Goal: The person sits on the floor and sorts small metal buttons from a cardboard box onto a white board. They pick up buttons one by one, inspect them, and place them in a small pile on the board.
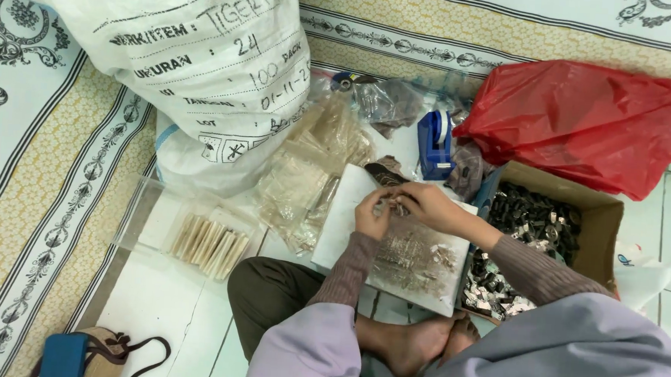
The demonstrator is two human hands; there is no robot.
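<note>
Bare feet (419, 342) crossed below white tray (333, 227); left hand (372, 213), right hand (425, 203) pinching small item together.

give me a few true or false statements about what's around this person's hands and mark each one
1. Both hands, left hand and right hand, meet over a white board. True.
2. The cardboard box holds dark small parts. True.
3. The red plastic bag lies to the person's left. False: it lies to the right, behind the box.
4. The blue tape dispenser sits inside the box. False: it stands on the floor beyond the board.
5. A clear tray holds a row of pale packets. True.
</note>
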